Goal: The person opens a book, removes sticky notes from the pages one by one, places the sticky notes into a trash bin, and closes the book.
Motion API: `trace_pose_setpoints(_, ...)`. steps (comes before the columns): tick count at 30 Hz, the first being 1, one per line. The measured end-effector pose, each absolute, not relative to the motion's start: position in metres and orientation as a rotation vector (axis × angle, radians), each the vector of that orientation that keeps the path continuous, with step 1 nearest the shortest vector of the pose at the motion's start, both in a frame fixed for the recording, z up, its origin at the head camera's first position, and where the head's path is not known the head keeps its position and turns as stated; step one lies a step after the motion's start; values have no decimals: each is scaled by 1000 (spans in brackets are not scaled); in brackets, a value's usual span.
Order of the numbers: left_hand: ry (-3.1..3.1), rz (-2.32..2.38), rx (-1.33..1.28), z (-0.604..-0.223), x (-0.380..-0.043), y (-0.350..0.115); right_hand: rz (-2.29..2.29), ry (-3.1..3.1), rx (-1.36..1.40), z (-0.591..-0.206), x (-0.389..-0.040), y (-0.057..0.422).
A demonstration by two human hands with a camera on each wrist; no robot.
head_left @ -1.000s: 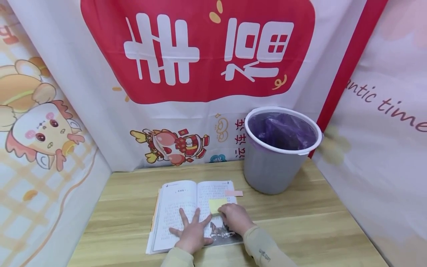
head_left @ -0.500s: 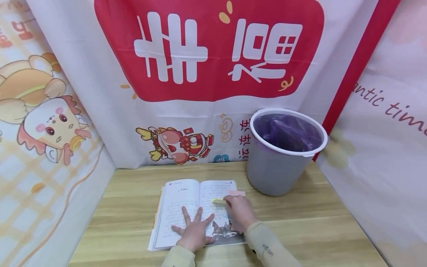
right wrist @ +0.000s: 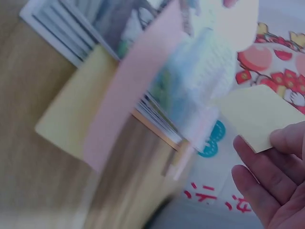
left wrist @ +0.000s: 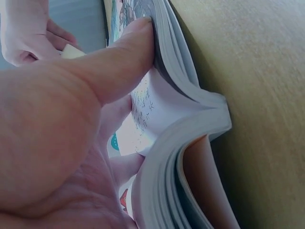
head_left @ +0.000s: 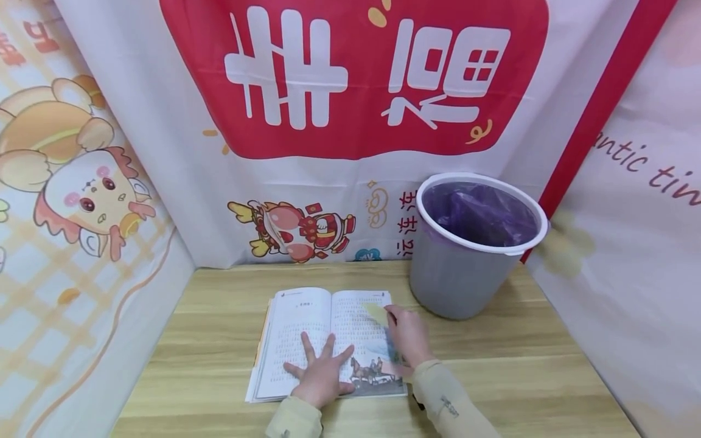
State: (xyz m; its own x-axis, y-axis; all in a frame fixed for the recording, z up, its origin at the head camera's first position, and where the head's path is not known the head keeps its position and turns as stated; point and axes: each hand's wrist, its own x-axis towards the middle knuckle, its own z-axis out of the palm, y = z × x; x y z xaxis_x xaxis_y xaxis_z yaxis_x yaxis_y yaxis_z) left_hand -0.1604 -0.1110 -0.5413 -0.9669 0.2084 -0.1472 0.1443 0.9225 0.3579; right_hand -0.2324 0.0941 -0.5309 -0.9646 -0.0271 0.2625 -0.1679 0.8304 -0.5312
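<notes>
An open book [head_left: 301,316] lies on the wooden table, text on both pages and a horse picture low on the right one. My left hand [head_left: 320,374] rests across its middle with fingers spread; in the left wrist view the thumb [left wrist: 128,57] presses near the lower page edge. My right hand [head_left: 409,336] pinches a pale yellow sticky note [right wrist: 259,117] by its corner between thumb and fingers, over the right page's outer edge. A pink sticky strip [right wrist: 133,81] and another yellow sticky note [right wrist: 78,100] stick out from the book's side in the right wrist view.
A grey trash bin [head_left: 460,280] with a white rim and purple liner [head_left: 482,213] stands at the table's back right. Printed cloth hangs behind and on both sides. Bare wooden tabletop [head_left: 509,377] shows right of the book.
My right hand has lifted the yellow sticky note off the right page and moved it up and right toward the outer edge. The left hand stays spread on the book.
</notes>
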Motion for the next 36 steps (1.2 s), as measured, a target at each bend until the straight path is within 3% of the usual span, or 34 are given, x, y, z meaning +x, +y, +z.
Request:
trace_pose_setpoints(7,2896,498,252,-541,-161,-109,887,-2475,269,-497,-223,115)
trace_pose_setpoints(16,2899,490,274,-540,-162,-111,866,-2044,454,-417,-214,158)
trace_pose_setpoints(25,2886,493,275,-540,-163,-111,942,-1869,283,-354,-222,205)
trace_pose_setpoints(36,2878,507,277,-537,-160,-112,874,-2108,102,-336,-257,251)
